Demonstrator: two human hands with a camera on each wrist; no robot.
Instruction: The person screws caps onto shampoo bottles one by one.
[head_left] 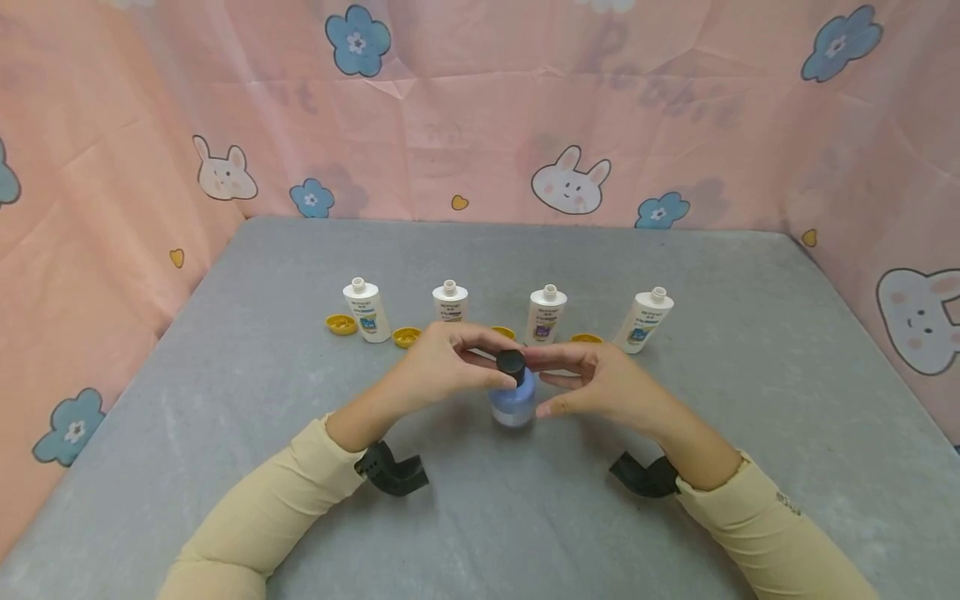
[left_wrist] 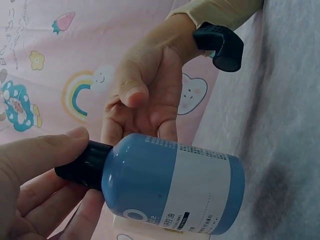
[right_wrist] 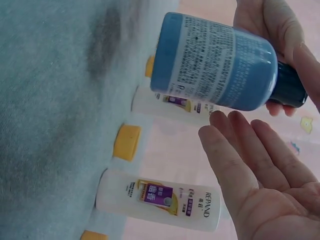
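A blue bottle (head_left: 514, 406) with a black cap (head_left: 511, 365) and a white label is held up off the table. My left hand (head_left: 442, 360) pinches the cap between thumb and fingers, as the left wrist view shows with the bottle (left_wrist: 145, 185) hanging from it. Beside the bottle is my right hand (head_left: 600, 382), its fingers extended and spread, palm turned toward it. In the right wrist view the fingertips of that hand (right_wrist: 260, 175) lie just below the bottle's printed back label (right_wrist: 207, 60).
Behind the hands stand several uncapped white bottles (head_left: 367, 312), (head_left: 645, 321) in a row, with yellow caps (head_left: 342, 324) lying beside them on the grey table (head_left: 480, 533). A pink curtain (head_left: 465, 108) hangs around the table.
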